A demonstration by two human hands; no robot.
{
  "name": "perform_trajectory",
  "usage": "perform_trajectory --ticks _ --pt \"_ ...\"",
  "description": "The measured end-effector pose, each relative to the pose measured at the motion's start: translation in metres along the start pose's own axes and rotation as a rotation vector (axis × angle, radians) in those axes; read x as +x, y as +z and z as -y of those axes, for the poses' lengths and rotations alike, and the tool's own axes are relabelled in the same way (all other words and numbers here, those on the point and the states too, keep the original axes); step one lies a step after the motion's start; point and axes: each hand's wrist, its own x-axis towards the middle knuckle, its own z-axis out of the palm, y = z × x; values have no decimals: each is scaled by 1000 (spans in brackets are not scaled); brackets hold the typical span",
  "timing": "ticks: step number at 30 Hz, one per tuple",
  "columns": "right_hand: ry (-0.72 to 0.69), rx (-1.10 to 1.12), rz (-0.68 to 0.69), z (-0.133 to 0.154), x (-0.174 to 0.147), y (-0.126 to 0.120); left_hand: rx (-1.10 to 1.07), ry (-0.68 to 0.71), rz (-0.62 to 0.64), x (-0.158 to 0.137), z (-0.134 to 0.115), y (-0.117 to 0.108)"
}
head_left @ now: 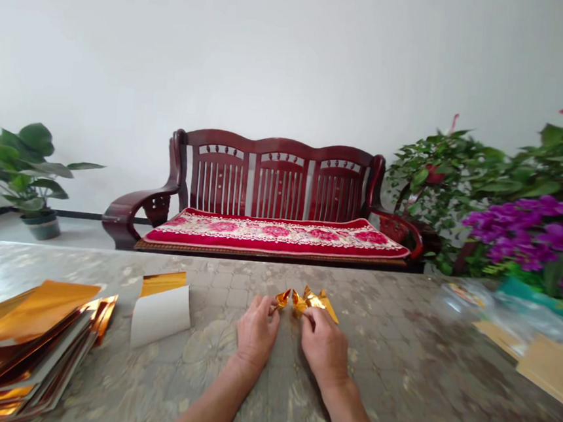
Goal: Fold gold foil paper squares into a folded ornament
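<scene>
Folded gold foil paper (314,299) lies between and just beyond my hands, near the middle of the table. My left hand (257,327) is closed, its thumb and finger pinching a small pointed gold tip at the left. My right hand (324,339) is closed too, with its fingertips on the larger folded part at the right. Both hands rest low over the table, and my fingers partly hide the foil. Left of my hands, a curled sheet of gold foil paper (161,315) shows its pale back.
A stack of gold foil sheets (28,340) lies at the table's left. Clear plastic packaging (523,314) and brown cardboard (551,366) lie at the right, beside purple flowers (536,233). Past the patterned tabletop (216,396) stands a wooden bench (278,184).
</scene>
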Motion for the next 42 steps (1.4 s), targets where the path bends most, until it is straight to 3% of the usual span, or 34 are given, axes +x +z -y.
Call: perform_trajectory --ticks 18,25,37,42 --pt "-28 35 62 -3 1 3 -331 96 63 4 -7 10" --pt "-35 20 68 -3 1 2 -324 129 47 7 -4 13" --pt "21 41 65 -7 1 0 -193 52 29 1 -6 6" --pt "58 38 -13 -11 2 -4 -125 130 16 -2 -4 4"
